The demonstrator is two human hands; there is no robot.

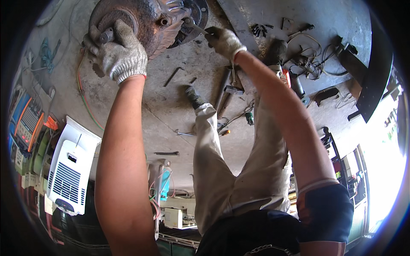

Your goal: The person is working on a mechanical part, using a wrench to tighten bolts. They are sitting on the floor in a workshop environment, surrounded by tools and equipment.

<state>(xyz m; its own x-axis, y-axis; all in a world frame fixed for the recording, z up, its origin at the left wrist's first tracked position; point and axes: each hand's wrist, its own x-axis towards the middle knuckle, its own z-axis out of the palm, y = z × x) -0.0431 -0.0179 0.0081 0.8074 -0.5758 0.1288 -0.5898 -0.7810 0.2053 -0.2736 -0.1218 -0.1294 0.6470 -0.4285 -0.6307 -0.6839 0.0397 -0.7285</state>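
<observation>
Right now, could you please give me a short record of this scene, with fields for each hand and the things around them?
left hand: gloved left hand grips the rim of the rusty round metal part
right hand: gloved right hand holds a thin metal tool against the same part
floor: concrete floor, seen beyond the person's own legs
on floor: bent hex key, tangled cables
left side: white vented appliance
</observation>
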